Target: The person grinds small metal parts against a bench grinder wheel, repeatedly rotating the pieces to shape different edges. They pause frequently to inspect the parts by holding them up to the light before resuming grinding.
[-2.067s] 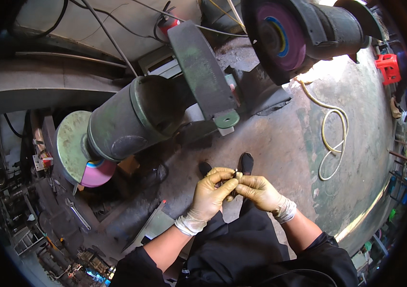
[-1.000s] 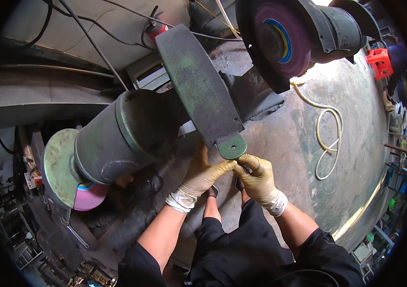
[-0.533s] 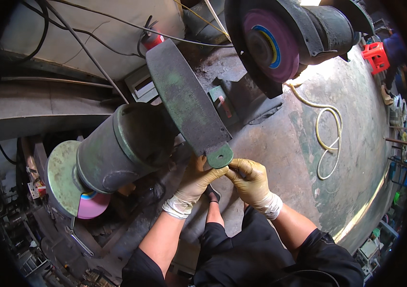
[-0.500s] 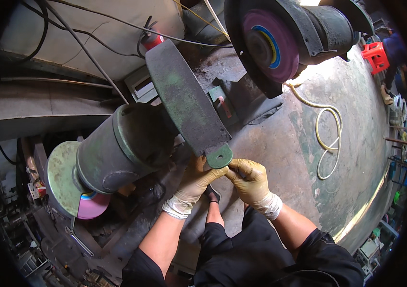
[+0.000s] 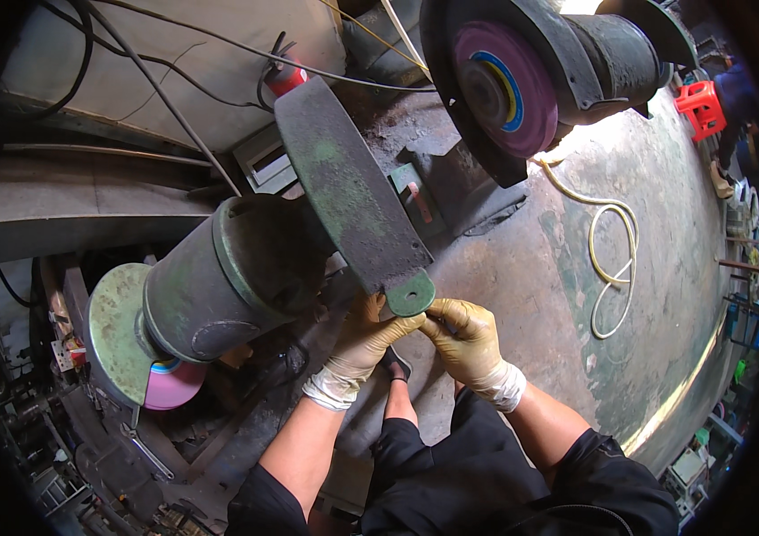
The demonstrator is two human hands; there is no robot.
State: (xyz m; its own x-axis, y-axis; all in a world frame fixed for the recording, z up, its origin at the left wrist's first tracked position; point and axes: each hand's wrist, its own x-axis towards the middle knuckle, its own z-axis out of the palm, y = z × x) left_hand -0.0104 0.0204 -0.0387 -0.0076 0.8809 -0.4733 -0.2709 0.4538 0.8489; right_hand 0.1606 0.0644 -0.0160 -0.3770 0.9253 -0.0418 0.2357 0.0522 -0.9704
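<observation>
Both of my hands wear yellowish rubber gloves with white cuffs and meet just below a green metal tab (image 5: 410, 295) with a hole. That tab sits at the near end of the dark green wheel guard (image 5: 344, 179) of a bench grinder (image 5: 219, 281). My left hand (image 5: 364, 338) has its fingers bent, thumb reaching right, partly hidden under the guard. My right hand (image 5: 469, 341) is pinched, its fingertips almost touching the left thumb. Whatever lies between the fingers is hidden. The wheel behind this guard is out of sight.
A second grinder with a purple wheel (image 5: 496, 89) stands far right. Another pink wheel (image 5: 171, 384) shows under the left guard (image 5: 116, 335). A pale hose (image 5: 598, 210) lies coiled on the floor. A red stool (image 5: 699, 109) is beside a person (image 5: 741, 98). Cables hang top left.
Almost nothing differs. The view has shifted very slightly; both hands keep the same place and pose under the tab.
</observation>
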